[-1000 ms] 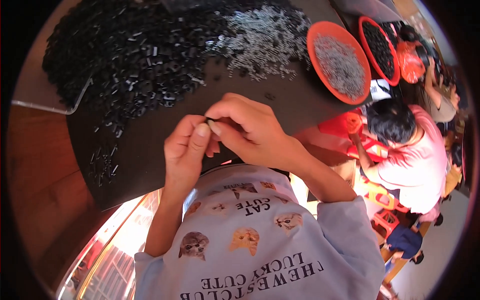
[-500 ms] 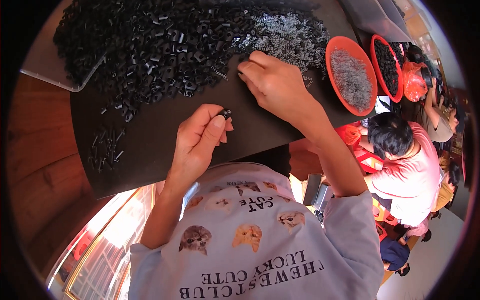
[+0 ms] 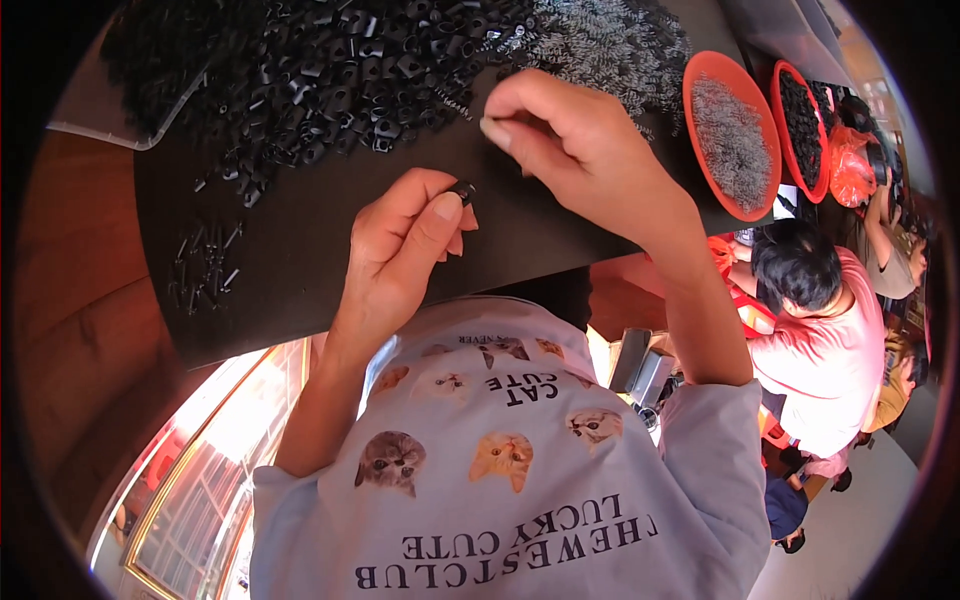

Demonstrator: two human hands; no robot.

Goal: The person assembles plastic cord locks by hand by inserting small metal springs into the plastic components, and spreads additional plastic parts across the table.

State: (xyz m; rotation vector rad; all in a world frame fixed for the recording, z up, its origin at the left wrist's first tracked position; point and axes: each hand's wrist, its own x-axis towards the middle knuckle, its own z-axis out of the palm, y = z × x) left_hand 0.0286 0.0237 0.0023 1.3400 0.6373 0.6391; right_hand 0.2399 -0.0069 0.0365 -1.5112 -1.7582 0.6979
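Observation:
My left hand (image 3: 402, 225) holds a small black plastic part (image 3: 462, 190) between thumb and forefinger, its end facing up and right. Just right of it and farther over the table, my right hand (image 3: 580, 150) is closed in a pinch, thumb against forefinger. Whatever those fingertips may hold is hidden or too small to make out. Beyond both hands spreads a big pile of black plastic parts (image 3: 330, 75), with a heap of small metal springs (image 3: 605, 50) at its right. One loose spring (image 3: 452, 103) lies at the pile's near edge, close to my right fingertips.
Several thin black pins (image 3: 205, 265) lie on the dark table (image 3: 300, 270) at the left. A red bowl of springs (image 3: 735, 140) stands at the right, beside another red bowl with black parts (image 3: 803, 125). A clear plastic bin (image 3: 130, 130) sits far left. People sit at right, one in pink (image 3: 825, 340).
My right hand has turned, so its thumb now shows, and it has come away from the pile's edge. My left hand keeps its hold on the black part. The whole view has shifted slightly.

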